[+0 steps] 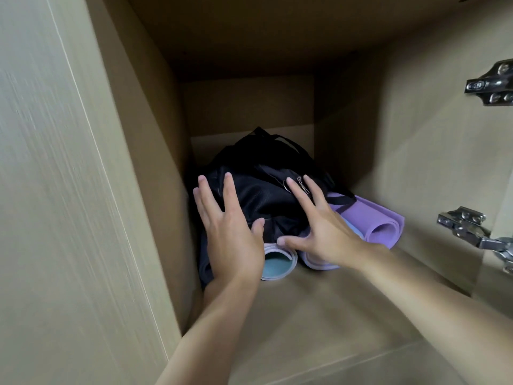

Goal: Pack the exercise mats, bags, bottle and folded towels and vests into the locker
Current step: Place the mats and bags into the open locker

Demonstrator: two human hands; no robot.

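Both hands are reaching deep into the locker [402,140] and lying flat on the black bag [263,195], which is sitting toward the back left corner on top of the rolled exercise mats. The left hand [227,226] is resting with fingers straight and spread over the bag's left side, and the right hand [319,226] is doing the same beside the zip pull, thumb stretching down toward the mat ends. Neither is gripping; the flat palms look suited to pressing the soft bag down and back so that it is taking less room. The mats are lying side by side on the floor as a base: the teal-cored mat [277,263], the lilac mat [319,264] and the purple mat [380,220], open ends facing the door. Bottle, towels and vests are not in view, so the packing is probably only partly done.
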